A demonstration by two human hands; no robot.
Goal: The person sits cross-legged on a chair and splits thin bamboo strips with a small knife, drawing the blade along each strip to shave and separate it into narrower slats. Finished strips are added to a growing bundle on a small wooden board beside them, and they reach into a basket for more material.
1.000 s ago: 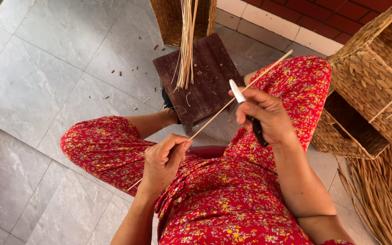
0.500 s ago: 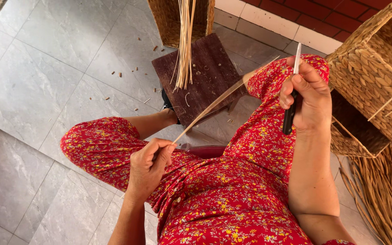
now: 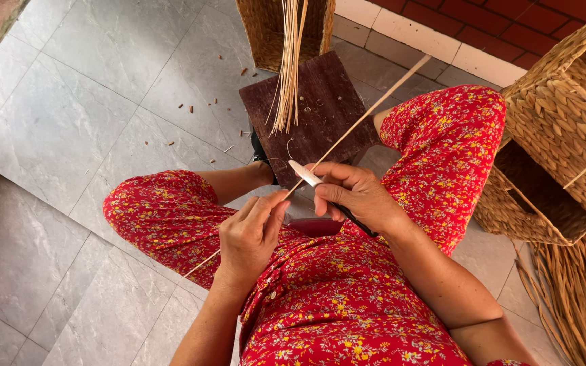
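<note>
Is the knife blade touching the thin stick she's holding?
Yes: the right hand sets the knife blade against the thin stick, which the left hand pinches just below that spot.

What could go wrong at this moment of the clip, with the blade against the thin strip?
1. The knife in the right hand rests its blade on the thin cane strip right beside the left hand's thumb; a slip could cut it.
2. The work sits above the lap in red floral trousers, so a slipping blade might reach the thigh.
3. The strip is long and thin; it might split unevenly or snap.
</note>
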